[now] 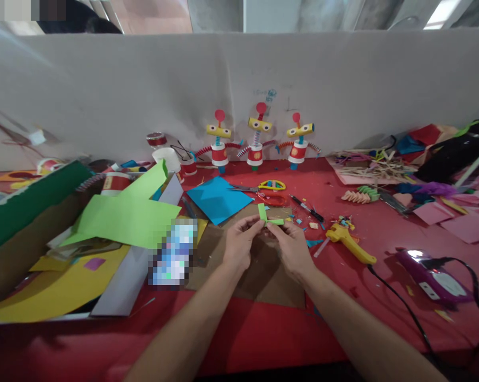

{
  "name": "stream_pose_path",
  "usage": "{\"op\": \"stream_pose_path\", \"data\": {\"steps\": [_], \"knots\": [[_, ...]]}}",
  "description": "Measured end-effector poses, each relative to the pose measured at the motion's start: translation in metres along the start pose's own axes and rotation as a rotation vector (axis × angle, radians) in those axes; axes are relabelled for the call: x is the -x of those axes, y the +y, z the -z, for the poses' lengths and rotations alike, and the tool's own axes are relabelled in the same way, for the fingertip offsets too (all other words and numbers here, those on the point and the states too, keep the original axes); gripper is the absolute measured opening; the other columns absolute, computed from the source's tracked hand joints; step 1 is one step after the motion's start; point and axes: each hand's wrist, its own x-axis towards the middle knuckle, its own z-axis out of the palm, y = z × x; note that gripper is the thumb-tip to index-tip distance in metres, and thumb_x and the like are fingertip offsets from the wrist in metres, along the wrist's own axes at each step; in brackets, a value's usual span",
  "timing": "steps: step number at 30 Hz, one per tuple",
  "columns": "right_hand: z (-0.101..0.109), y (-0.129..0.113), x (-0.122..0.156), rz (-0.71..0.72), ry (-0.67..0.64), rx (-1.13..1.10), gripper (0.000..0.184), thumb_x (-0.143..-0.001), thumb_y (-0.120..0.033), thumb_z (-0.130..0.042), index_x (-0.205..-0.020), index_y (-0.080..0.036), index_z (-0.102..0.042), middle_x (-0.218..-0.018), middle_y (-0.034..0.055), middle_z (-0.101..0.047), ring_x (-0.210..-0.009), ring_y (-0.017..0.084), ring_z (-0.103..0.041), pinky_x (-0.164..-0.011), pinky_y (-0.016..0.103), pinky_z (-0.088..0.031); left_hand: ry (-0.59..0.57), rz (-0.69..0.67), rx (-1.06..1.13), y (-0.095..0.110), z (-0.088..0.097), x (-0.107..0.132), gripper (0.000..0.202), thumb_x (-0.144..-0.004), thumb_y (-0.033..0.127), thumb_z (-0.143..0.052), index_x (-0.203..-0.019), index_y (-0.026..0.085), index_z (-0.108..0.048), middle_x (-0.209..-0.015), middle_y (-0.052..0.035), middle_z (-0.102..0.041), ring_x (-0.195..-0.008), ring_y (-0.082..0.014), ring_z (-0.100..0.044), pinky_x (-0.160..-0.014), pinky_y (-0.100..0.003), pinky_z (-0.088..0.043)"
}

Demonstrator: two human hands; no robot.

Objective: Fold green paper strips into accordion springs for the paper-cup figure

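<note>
Clock centred between left hand (239,244) and right hand (295,245). Starting big: red tabletop (235,334), backed at twelve o'clock by a grey partition (144,79). Down a size to the box (122,284) at nine, heaped with yellow and green paper, then to brown cardboard (263,270) lying beneath the hands. Up at twelve, three cup figures (255,155), standing in a row before the partition; between three and four, a yellow glue gun (353,246).

In tight on the hands now: both pinched closed, thumb to finger, no gap showing, both gripping green paper strips (262,212). Caught right at the fingertips, one length pointing to twelve, the other to three, in an L. One folded piece or two joined? Impossible to tell. No nearer hand to call, with left and right both touching at the corner.

Last, writing: faint blue marks (270,94) on the partition at twelve, too blurred to read; round emblems on the cups' red bands, equally illegible.
</note>
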Motion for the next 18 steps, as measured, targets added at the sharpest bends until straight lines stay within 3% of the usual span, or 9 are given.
{"op": "stream_pose_path", "data": {"steps": [4,11,15,18], "knots": [[0.0002,0.0032,-0.0014,0.017,0.015,-0.007,0.015,-0.069,-0.032,-0.065,-0.078,-0.021,-0.069,-0.073,-0.0001,-0.067,-0.066,0.013,-0.059,-0.067,0.028,-0.045,-0.017,0.039,0.019,0.0019,-0.0002,0.0014,0.03,-0.058,0.023,-0.075,-0.085,0.013,-0.068,-0.081,-0.0046,-0.069,-0.065,-0.0103,-0.06,-0.069,-0.025,-0.045],[0.0015,0.0015,-0.0015,0.033,-0.027,-0.003,0.018,-0.07,-0.032,-0.062,-0.08,-0.019,-0.068,-0.075,0.0012,-0.067,-0.067,0.014,-0.059,-0.068,0.03,-0.047,-0.148,0.166,0.007,0.0058,0.0025,0.0016,0.026,-0.058,0.026,-0.076,-0.079,0.012,-0.069,-0.071,-0.0038,-0.067,-0.063,-0.0089,-0.058,-0.066,-0.021,-0.044],[0.0041,0.0012,-0.0012,0.088,-0.037,0.106,0.02,-0.071,-0.034,-0.061,-0.085,-0.02,-0.066,-0.078,0.001,-0.066,-0.068,0.014,-0.057,-0.066,0.028,-0.045,-0.139,0.184,-0.016,0.0069,0.0067,-0.0012,0.022,-0.059,0.024,-0.076,-0.076,0.012,-0.069,-0.071,-0.0034,-0.066,-0.066,-0.0107,-0.06,-0.07,-0.023,-0.047],[0.0047,-0.001,-0.0009,0.135,-0.02,0.23,0.017,-0.073,-0.036,-0.06,-0.075,-0.02,-0.066,-0.075,0.0003,-0.063,-0.07,0.015,-0.054,-0.063,0.026,-0.042,-0.113,0.211,0.007,0.0086,0.0077,-0.0026,0.018,-0.058,0.021,-0.076,-0.072,0.012,-0.067,-0.07,-0.0027,-0.066,-0.063,-0.0096,-0.06,-0.069,-0.022,-0.048]]}}
